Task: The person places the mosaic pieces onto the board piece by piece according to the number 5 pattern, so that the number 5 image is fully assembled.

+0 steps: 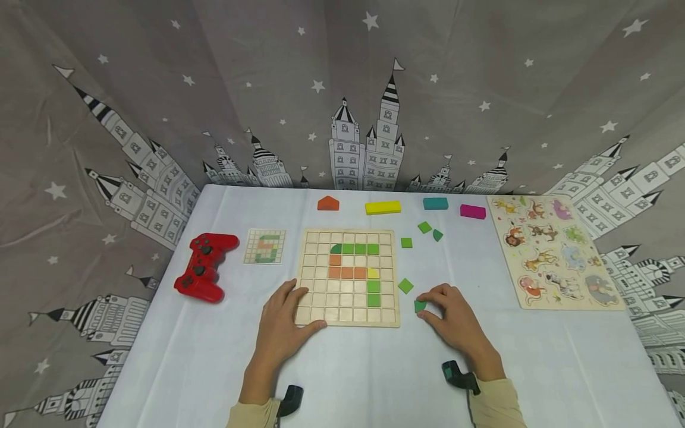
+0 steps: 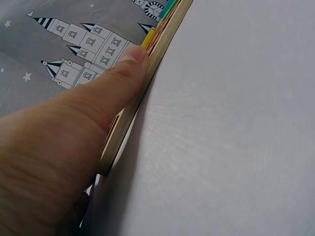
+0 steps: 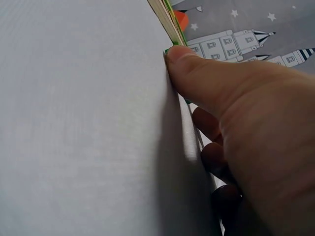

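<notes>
A wooden grid board (image 1: 348, 315) lies flat on the table, with green, orange and yellow tiles in some of its squares. At its lower left corner rests my left hand (image 1: 283, 321), thumb along the bottom edge and fingers at the left side. The left wrist view shows the thumb (image 2: 113, 86) against the board's rim (image 2: 123, 132). Right of the board, my right hand (image 1: 452, 315) pinches a dark green tile (image 1: 420, 306) between thumb and fingers; its shape is partly covered. A light green tile (image 1: 405, 286) lies just beyond those fingertips.
A small pattern card (image 1: 264, 246) and a red game controller (image 1: 206, 267) lie left of the board. Loose green tiles (image 1: 407, 242) are at its upper right. Orange (image 1: 328, 204), yellow (image 1: 382, 207), teal (image 1: 436, 204) and magenta blocks (image 1: 473, 211) line the back. An animal puzzle board (image 1: 556, 252) lies right.
</notes>
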A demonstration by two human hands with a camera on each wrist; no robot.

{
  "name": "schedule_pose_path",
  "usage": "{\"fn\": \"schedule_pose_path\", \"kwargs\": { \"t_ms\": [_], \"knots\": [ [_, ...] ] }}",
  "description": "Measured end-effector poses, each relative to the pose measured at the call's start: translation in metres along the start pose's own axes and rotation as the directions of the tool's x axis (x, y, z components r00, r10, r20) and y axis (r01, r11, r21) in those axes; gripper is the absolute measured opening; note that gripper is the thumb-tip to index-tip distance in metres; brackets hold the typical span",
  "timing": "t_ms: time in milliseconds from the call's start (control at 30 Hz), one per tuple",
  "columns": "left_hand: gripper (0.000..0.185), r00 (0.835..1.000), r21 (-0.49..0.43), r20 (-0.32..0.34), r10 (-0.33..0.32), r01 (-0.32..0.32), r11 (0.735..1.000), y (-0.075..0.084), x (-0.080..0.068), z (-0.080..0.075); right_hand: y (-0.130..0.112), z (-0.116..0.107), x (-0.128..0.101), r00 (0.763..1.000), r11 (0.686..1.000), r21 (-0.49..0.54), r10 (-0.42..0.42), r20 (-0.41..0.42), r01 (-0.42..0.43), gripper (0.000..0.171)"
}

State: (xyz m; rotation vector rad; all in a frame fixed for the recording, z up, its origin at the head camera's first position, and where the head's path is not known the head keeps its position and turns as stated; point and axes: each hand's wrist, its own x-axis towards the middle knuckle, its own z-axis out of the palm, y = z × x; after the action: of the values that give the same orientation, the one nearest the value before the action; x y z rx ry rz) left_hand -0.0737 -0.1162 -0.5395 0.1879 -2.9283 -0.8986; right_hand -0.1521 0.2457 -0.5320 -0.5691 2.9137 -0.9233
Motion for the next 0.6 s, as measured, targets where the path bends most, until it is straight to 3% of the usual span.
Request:
{"fn": "schedule_pose_path", "kwargs": {
  "t_ms": [267, 467, 600],
  "knots": [
    [0.085, 1.000, -0.001, 0.000, 0.005, -0.005, 1.000, 0.001, 0.000, 0.000, 0.000, 0.002, 0.002, 0.999, 0.999, -0.049, -0.013, 0.030, 0.014, 0.023],
    [0.085, 1.000, 0.006, -0.006, 0.012, -0.012, 1.000, 0.000, 0.000, 0.000, -0.008, 0.006, 0.002, 1.000, 1.000, 0.000, -0.009, 0.007, 0.009, 0.021],
    [0.085, 1.000, 0.008, -0.010, 0.012, -0.012, 1.000, -0.001, 0.000, 0.001, -0.020, 0.013, 0.005, 0.998, 0.998, 0.027, -0.061, 0.034, 0.060, 0.023]
  ]
}}
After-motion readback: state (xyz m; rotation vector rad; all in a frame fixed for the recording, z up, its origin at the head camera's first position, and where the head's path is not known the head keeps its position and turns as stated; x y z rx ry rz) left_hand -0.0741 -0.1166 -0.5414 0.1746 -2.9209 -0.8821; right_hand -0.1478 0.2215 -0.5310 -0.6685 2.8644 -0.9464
